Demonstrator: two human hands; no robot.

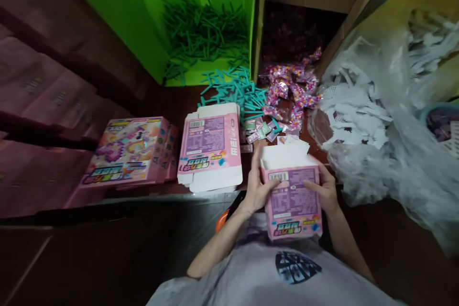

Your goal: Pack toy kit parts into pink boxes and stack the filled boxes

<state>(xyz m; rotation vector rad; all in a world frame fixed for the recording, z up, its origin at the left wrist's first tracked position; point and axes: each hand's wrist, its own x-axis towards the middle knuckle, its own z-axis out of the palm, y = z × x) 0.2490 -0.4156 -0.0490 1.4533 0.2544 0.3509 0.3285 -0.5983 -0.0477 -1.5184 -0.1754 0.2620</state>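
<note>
A pink and purple cardboard box (292,201) is held upright against my body, its top flaps open and white inside. My left hand (258,184) grips its left side, thumb on the printed panel. On the opposite side my right hand (322,186) is closed around the edge, its thumb also on the front. Just left of my hands lies a stack of flattened pink boxes (211,148) with white flaps. Beyond the held box, small flat packets (256,131) are scattered on the table; whether the box contains anything is hidden.
Finished-looking pink boxes (125,148) stand at left, near stacked pink cartons (43,91). A green bin (118,14) spills green T-shaped sticks (229,88). Bags of colourful beads (294,88) lie by a dark carton. At right, clear plastic (387,167) surrounds white pieces (358,110).
</note>
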